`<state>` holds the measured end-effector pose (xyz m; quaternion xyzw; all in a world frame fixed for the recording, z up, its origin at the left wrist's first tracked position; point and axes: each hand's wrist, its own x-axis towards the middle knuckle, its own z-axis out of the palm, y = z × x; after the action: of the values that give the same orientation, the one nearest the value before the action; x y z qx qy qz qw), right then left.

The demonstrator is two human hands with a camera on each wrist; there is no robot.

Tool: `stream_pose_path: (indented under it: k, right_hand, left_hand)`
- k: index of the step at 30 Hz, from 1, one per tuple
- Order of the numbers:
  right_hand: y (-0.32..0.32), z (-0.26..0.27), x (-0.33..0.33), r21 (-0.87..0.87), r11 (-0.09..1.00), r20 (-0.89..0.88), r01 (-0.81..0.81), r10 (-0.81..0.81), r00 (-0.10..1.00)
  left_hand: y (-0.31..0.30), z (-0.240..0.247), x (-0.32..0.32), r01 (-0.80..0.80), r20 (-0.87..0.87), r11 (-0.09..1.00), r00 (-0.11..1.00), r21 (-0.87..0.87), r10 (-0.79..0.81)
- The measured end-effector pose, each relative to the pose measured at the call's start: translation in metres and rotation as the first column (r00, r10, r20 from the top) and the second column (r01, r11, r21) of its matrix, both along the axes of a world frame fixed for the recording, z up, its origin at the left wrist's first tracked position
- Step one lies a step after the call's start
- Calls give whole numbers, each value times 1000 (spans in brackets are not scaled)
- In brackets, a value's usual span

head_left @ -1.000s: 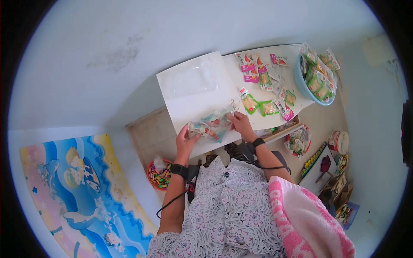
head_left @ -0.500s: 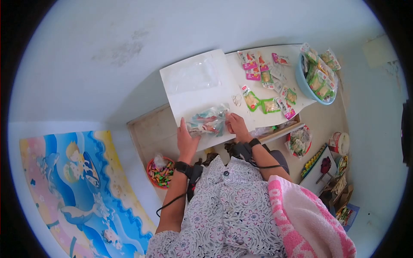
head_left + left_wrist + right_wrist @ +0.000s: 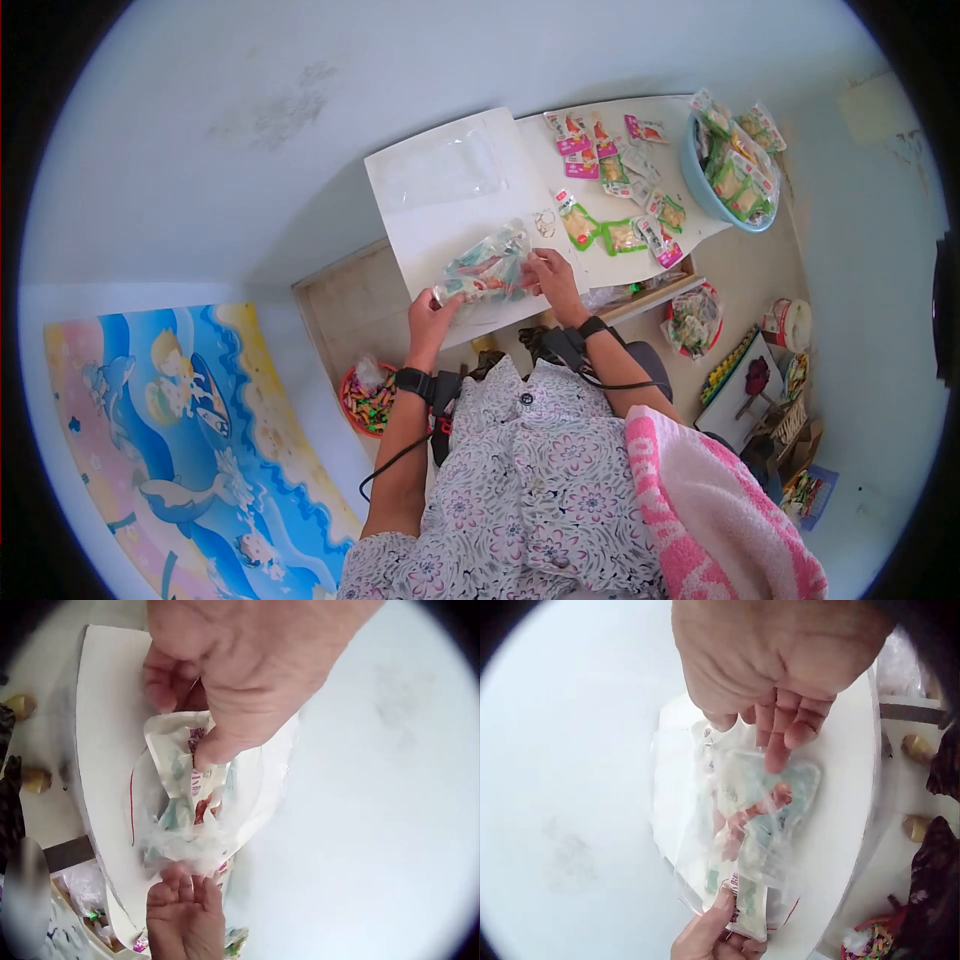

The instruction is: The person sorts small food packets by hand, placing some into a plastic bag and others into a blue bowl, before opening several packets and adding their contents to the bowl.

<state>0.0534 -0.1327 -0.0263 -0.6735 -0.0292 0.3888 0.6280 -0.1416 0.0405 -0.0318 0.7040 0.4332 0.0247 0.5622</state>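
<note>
A clear plastic bag (image 3: 505,240) with printed green-and-white packets inside lies over the white board's near edge. My left hand (image 3: 432,322) pinches its left end; in the left wrist view the thumb of the left hand (image 3: 247,675) presses on a cream packet (image 3: 180,746). My right hand (image 3: 556,285) is at the bag's right side, fingers bent. Seen from the right wrist, the right hand (image 3: 780,667) has its fingertips on the plastic over a packet (image 3: 757,802) with a reddish piece showing; whether it grips is unclear.
A flat clear bag (image 3: 450,170) lies on the white board (image 3: 410,235). Several snack packets (image 3: 622,236) are spread to the right, beside a full blue basin (image 3: 695,180). Below stand a red basket (image 3: 347,400) of colourful wrapped pieces and another container (image 3: 693,320).
Both hands stay at the bag. The packets inside have shifted and the bag's upper part now stands higher and more bunched. The right hand's fingers have changed their position along its side.
</note>
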Motion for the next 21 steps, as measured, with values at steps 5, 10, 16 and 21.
stream_pose_path:
  k: [5,10,16,21]
  right_hand:
    - [-3,-7,2,218,974,167,-59,22,986]
    - [3,-3,6,216,973,369,-81,-5,930]
    - [-30,42,5,-318,935,437,-155,290,851]
    - [-60,40,-23,-594,734,407,-328,627,664]
  left_hand:
    - [-24,27,1,43,51,781,999,-624,-15]
    - [-41,33,12,383,-118,736,841,-559,-528]
    - [-13,83,23,558,-345,825,794,87,-501]
    - [16,60,48,245,-78,610,955,754,-287]
